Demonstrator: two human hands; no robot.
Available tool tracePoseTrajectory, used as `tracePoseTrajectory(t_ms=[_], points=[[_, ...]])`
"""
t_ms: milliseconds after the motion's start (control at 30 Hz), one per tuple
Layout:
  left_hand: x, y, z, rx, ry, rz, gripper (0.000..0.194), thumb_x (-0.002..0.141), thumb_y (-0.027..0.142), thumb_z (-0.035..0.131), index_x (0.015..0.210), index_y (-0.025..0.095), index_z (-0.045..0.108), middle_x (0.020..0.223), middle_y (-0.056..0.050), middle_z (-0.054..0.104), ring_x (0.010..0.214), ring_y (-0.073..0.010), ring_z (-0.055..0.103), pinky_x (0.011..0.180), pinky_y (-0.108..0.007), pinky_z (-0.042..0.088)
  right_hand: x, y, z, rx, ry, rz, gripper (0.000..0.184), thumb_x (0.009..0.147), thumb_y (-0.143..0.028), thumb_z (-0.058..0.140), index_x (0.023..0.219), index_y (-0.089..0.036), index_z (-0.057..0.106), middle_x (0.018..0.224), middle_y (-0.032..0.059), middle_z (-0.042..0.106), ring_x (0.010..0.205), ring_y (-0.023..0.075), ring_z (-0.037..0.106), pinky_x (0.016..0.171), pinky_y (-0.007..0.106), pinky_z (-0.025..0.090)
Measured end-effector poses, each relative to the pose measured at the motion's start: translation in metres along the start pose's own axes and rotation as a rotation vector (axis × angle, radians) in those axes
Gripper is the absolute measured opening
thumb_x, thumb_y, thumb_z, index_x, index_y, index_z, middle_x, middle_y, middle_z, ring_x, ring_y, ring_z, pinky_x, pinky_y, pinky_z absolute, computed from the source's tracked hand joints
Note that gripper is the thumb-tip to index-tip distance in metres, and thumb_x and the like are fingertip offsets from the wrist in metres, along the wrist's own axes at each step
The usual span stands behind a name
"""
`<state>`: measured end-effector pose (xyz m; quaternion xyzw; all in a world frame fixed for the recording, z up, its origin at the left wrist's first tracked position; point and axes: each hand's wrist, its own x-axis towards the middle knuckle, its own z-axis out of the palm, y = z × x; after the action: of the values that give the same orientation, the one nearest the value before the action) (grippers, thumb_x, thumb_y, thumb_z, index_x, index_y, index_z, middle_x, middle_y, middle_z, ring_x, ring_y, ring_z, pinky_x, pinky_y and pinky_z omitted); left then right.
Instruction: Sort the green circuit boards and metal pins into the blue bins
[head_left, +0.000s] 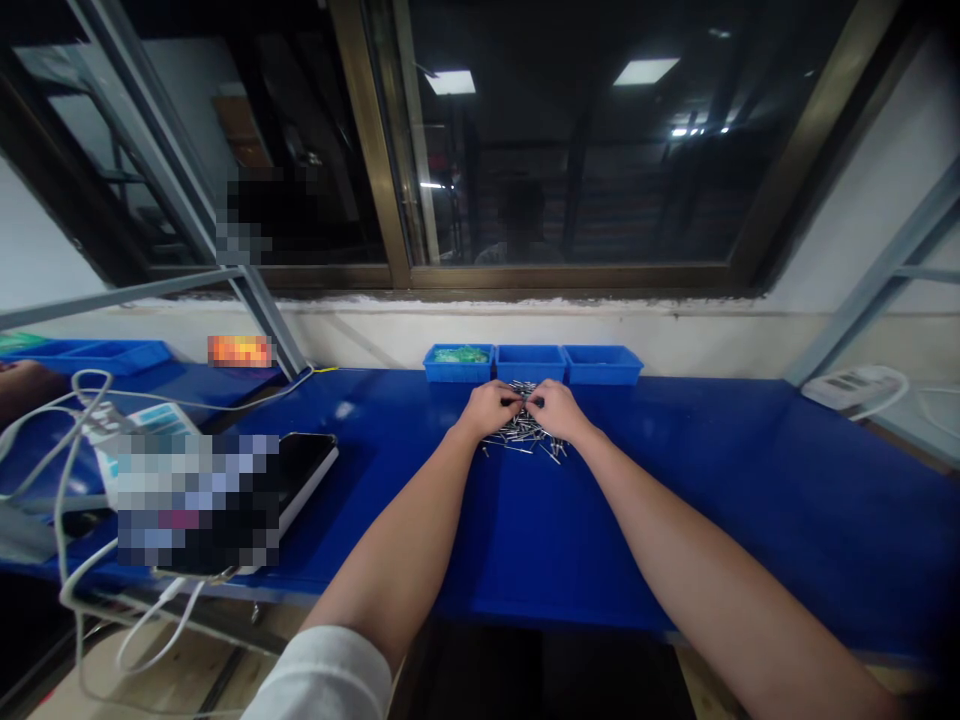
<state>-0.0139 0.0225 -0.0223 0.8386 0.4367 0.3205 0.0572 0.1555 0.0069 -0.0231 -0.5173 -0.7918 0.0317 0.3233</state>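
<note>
Left hand (493, 410) and right hand (555, 410) are working at loose metal pins (523, 434).
I am seeing fingers curled inward, any held piece indiscernible; blue trays (531, 370) are standing at twelve o'clock.

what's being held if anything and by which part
Cannot be told: the left hand and right hand are close together at the pile of thin metal pins; anything between the hands is too small to make out.

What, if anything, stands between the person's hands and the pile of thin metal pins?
Nothing visible does. The left hand and right hand are close together over the pile of thin metal pins; the blue bins stand beyond it.
</note>
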Motion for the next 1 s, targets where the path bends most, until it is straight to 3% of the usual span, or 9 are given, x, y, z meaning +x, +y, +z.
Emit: tracePoseTrajectory(t_ms=[367, 533, 700, 867, 1000], points=[[-0.001, 0.002, -0.002, 0.013, -0.006, 0.011, 0.020, 0.077, 0.032, 0.056, 0.087, 0.026, 0.073, 0.098, -0.001, 0.068, 0.099, -0.0161, 0.059, 0.092, -0.027, 0.045, -0.003, -0.003, -0.004, -0.006, 0.026, -0.065, 0.016, 0.084, -0.022, 0.049, 0.078, -0.018, 0.063, 0.083, 0.0069, 0.059, 0.085, 0.0188, 0.052, 0.081, 0.030, 0.039], [-0.001, 0.009, -0.008, -0.027, 0.038, 0.066, 0.025, 0.078, 0.029, 0.057, 0.099, 0.023, 0.069, 0.103, -0.003, 0.067, 0.100, -0.0167, 0.059, 0.094, -0.029, 0.044, -0.002, -0.005, -0.005, 0.000, 0.054, -0.051, 0.017, 0.086, -0.021, 0.046, 0.082, -0.017, 0.062, 0.085, 0.0074, 0.063, 0.087, 0.0193, 0.054, 0.080, 0.030, 0.038], [0.001, 0.014, -0.011, -0.044, 0.065, 0.114, 0.020, 0.082, 0.027, 0.054, 0.090, 0.021, 0.071, 0.099, -0.005, 0.068, 0.097, -0.0173, 0.060, 0.091, -0.030, 0.044, -0.002, -0.008, -0.010, 0.067, 0.042, -0.017, 0.021, 0.088, -0.027, 0.043, 0.085, -0.019, 0.063, 0.084, 0.0067, 0.067, 0.081, 0.0189, 0.060, 0.073, 0.028, 0.039], [0.000, 0.017, -0.013, -0.006, 0.051, 0.081, 0.022, 0.085, 0.030, 0.050, 0.089, 0.021, 0.070, 0.097, -0.004, 0.068, 0.096, -0.0171, 0.059, 0.090, -0.031, 0.042, -0.003, -0.009, -0.010, 0.253, 0.114, 0.022, 0.021, 0.086, -0.031, 0.045, 0.083, -0.019, 0.062, 0.076, 0.0045, 0.067, 0.072, 0.0170, 0.062, 0.067, 0.027, 0.042], [-0.001, 0.020, -0.016, 0.002, 0.034, 0.038, 0.024, 0.087, 0.029, 0.046, 0.087, 0.021, 0.069, 0.097, -0.004, 0.067, 0.097, -0.0167, 0.058, 0.090, -0.031, 0.040, -0.003, -0.008, -0.007, 0.497, 0.132, 0.072, 0.016, 0.077, -0.029, 0.055, 0.086, -0.017, 0.061, 0.074, 0.0029, 0.066, 0.068, 0.0150, 0.061, 0.064, 0.026, 0.046]])
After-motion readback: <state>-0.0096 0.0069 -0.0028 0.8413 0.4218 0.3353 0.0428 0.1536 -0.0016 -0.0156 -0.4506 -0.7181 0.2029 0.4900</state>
